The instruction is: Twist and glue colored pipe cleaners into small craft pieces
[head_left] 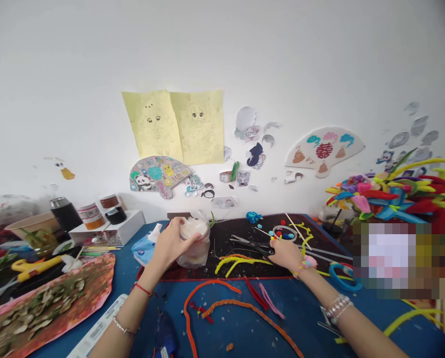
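Observation:
My left hand (172, 243) is curled round a jar-like container wrapped in a clear plastic bag (194, 251), thumb across its top. My right hand (285, 254) reaches over the dark mat, its fingers drawn together beside several small pom-poms (281, 232) and a tape roll (292, 233). What sits between those fingertips is too small to make out. Black-handled scissors (250, 243) lie just left of the right hand. Yellow pipe cleaners (241, 260) rest below the scissors. A blue curled pipe-cleaner piece (253, 217) lies farther back.
Orange pipe cleaners (245, 302) lie on the blue table nearest me, beside a dark blue tool (165, 333). A yellow glue gun (36, 268) and a leaf-covered board (47, 308) are left. Paint jars (90, 216) stand on a white box; pipe-cleaner flowers (390, 199) rise right.

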{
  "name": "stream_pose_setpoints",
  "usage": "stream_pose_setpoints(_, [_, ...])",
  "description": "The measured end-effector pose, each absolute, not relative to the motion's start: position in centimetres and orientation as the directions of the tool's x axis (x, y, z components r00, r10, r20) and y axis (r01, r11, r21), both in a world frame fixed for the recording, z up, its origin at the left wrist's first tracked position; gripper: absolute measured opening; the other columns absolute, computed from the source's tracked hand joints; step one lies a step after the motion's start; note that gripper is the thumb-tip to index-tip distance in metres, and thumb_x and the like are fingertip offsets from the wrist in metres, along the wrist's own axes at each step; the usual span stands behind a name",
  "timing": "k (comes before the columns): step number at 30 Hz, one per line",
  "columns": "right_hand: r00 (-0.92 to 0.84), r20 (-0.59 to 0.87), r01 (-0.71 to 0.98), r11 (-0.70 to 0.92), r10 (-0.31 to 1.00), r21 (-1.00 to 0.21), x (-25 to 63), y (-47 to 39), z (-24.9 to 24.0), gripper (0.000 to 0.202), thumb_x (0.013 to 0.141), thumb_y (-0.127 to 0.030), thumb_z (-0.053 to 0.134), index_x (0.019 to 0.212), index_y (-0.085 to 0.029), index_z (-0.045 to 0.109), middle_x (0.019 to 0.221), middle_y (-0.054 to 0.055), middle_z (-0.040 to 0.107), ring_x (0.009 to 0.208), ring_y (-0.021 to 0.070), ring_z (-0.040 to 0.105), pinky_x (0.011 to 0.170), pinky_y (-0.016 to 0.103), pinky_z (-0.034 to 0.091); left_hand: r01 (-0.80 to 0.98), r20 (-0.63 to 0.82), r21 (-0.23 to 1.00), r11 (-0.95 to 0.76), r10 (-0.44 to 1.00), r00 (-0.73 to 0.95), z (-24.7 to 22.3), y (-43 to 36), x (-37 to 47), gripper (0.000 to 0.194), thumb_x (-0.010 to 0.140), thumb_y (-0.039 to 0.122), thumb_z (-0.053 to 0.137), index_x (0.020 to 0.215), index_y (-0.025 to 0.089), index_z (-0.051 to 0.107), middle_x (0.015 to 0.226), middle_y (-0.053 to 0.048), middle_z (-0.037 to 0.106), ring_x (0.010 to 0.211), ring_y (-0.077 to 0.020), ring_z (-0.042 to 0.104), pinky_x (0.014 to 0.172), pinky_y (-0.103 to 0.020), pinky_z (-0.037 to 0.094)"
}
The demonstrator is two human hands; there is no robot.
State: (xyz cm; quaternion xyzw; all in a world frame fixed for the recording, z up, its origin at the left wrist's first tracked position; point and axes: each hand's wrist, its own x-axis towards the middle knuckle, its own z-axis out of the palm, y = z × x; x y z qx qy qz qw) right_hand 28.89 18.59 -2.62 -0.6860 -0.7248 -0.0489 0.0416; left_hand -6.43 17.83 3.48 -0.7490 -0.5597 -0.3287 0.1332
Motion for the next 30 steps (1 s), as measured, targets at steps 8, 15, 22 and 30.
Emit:
stream_pose_setpoints(8, [-0.058, 0.128, 0.998, 0.058, 0.99, 0.007, 28.9, 18.7, -2.7, 0.02, 0.072, -0.034, 0.058, 0.082, -0.017, 0.064, 0.081, 0.01, 0.067, 0.083, 0.0259, 0.064, 0.067, 0.029, 0.04, 0.891, 0.698, 0.21, -0.403, 0.7, 0.153, 4.1, 17.4, -5.8, 0.075, 0.078, 0.054, 0.054, 0.137, 0.018, 0.026, 0.127, -0.016, 0.047, 0.11, -0.0315, 0.052, 0.091, -0.044, 0.042])
stream_pose_setpoints(15, [-0.064, 0.132, 0.998, 0.064, 0.989, 0.004, 29.0, 18.8, -2.9, 0.022, 0.073, -0.035, 0.058, 0.084, -0.018, 0.064, 0.08, 0.01, 0.067, 0.082, 0.0256, 0.064, 0.067, 0.028, 0.04, 0.844, 0.613, 0.306, -0.44, 0.769, 0.179, 2.8, 18.5, -6.0, 0.062, 0.074, 0.055, 0.058, 0.121, 0.016, 0.048, 0.119, -0.015, 0.054, 0.109, -0.0326, 0.053, 0.092, -0.046, 0.042])
stream_pose_setpoints(22, [-0.064, 0.125, 0.998, 0.065, 0.99, -0.006, 29.0, 18.7, -2.9, 0.024, 0.073, -0.039, 0.058, 0.084, -0.018, 0.064, 0.081, 0.01, 0.067, 0.083, 0.0263, 0.064, 0.068, 0.029, 0.041, 0.781, 0.578, 0.378, -0.497, 0.786, 0.22, 1.9, 19.1, -5.8, 0.068, 0.066, 0.053, 0.067, 0.118, 0.014, 0.047, 0.118, -0.017, 0.055, 0.109, -0.0333, 0.053, 0.092, -0.046, 0.042])
stream_pose_setpoints(30, [-0.066, 0.126, 0.998, 0.068, 0.99, -0.012, 29.1, 18.9, -3.2, 0.025, 0.074, -0.039, 0.057, 0.084, -0.017, 0.064, 0.082, 0.012, 0.067, 0.082, 0.0264, 0.064, 0.068, 0.03, 0.041, 0.679, 0.619, 0.479, -0.557, 0.762, 0.189, 4.5, 15.9, -2.9, 0.045, 0.06, 0.037, 0.07, 0.097, 0.025, 0.047, 0.093, -0.005, 0.06, 0.084, -0.0279, 0.059, 0.075, -0.043, 0.047])
